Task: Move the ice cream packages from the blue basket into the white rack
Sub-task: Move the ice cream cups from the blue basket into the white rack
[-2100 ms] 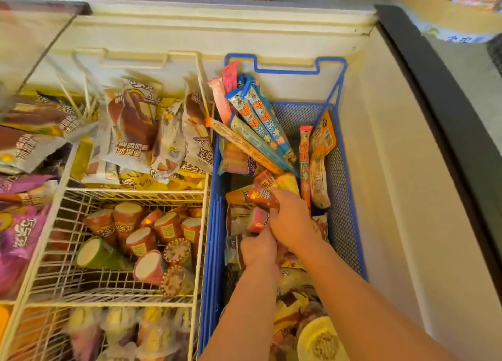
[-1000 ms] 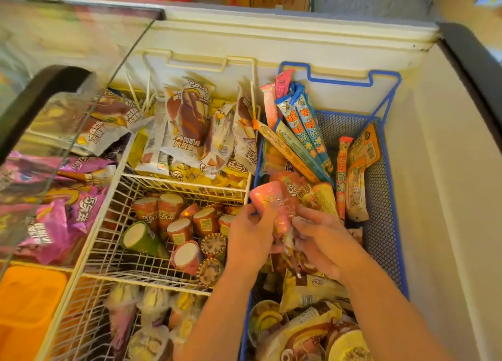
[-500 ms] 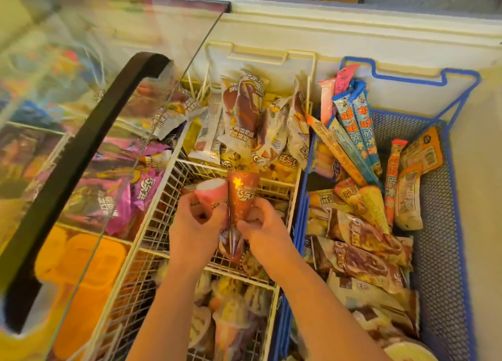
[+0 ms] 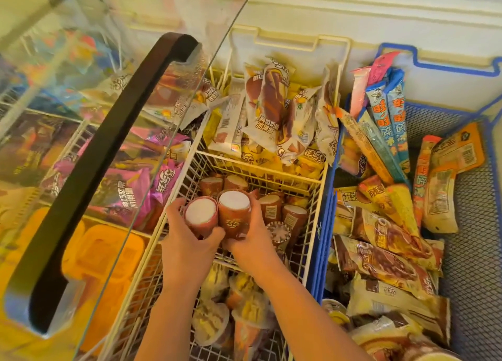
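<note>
My left hand [image 4: 187, 241] grips a brown cone package with a white round top [image 4: 201, 214]. My right hand [image 4: 248, 241] grips a second such cone [image 4: 234, 208] beside it. Both cones are held upright over the middle compartment of the white wire rack [image 4: 317, 183], just above several similar cones [image 4: 282, 216] lying there. To the right stands the blue basket [image 4: 323, 241], holding wrapped bars [image 4: 391, 238], a yellow cone [image 4: 399, 203] and long blue tube packs [image 4: 385, 116].
A sliding glass lid with a black handle [image 4: 108, 149] covers the freezer's left half, over purple and orange packs. The rack's far compartment holds white bar wrappers [image 4: 271, 108]; its near one holds cups [image 4: 239, 306]. The white freezer wall [image 4: 353, 10] runs behind.
Both hands took cone packages out of the blue basket, carried them left over the white rack and lowered them toward the cones in the middle compartment. The view swung left.
</note>
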Available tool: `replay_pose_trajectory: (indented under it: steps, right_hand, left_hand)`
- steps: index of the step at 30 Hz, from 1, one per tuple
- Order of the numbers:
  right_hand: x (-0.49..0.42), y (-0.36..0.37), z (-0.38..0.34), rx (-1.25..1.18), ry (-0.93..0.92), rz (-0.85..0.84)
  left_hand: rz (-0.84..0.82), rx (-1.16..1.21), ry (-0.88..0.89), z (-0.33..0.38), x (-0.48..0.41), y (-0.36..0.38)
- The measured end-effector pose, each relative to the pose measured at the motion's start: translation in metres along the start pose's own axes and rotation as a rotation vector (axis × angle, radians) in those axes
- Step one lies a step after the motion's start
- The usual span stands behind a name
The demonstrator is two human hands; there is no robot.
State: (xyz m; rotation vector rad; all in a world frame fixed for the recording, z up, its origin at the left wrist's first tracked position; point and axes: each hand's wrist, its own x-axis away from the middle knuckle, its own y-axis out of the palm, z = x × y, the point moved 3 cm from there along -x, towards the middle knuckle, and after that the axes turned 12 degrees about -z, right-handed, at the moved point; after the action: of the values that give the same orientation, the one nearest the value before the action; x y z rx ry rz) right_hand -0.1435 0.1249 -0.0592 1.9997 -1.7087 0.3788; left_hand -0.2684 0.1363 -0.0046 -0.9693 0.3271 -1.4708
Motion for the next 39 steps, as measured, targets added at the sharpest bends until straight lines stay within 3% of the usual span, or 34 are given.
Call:
replay_pose_trajectory:
  steps: [4,12,17,23,31,39]
  right_hand:
    - [-0.003,0.004,0.0,0.06,0.001,0.009]
    - [0.002,-0.002,-0.004,0.194,-0.002,-0.01]
    - [0.004,0.002,0.001,0.384,-0.013,0.027]
    - [0.006,0.003,0.007,0.551,-0.032,0.068]
    - [0.009,0.011,0.006,0.718,-0.176,0.2]
    - [0.004,0.015,0.012,0.774,-0.111,0.135]
  left_hand:
    - [-0.162,-0.174,-0.052,-0.002,-0.008,0.006]
    - [-0.317,-0.321,-0.172,-0.004,-0.026,0.007]
    - [-0.313,-0.268,-0.187,-0.004,-0.031,0.006]
    - [-0.261,-0.217,-0.087,-0.005,-0.02,0.009]
    - [-0.232,-0.168,-0.064,-0.009,-0.025,0.007]
    - [-0.272,-0.373,-0.033,-0.001,-0.04,0.012]
